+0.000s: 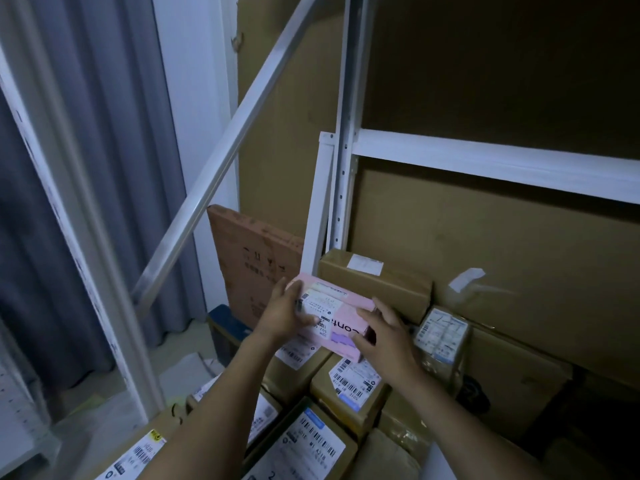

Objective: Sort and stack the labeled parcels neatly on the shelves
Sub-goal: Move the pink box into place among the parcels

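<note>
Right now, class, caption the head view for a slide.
A pink box held by the left hand and right hand above labeled parcels by white shelves.

The label (322, 304) on the pink parcel (356, 303) lay partly under the left hand (282, 315); its small print was unreadable.

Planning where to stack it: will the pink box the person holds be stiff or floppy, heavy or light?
Probably stiff: the pink box shows straight edges while the left hand and right hand grip only its ends. Likely fairly light, since it is held up with nothing supporting it from beneath. Its flat faces should stack without rolling.
</note>
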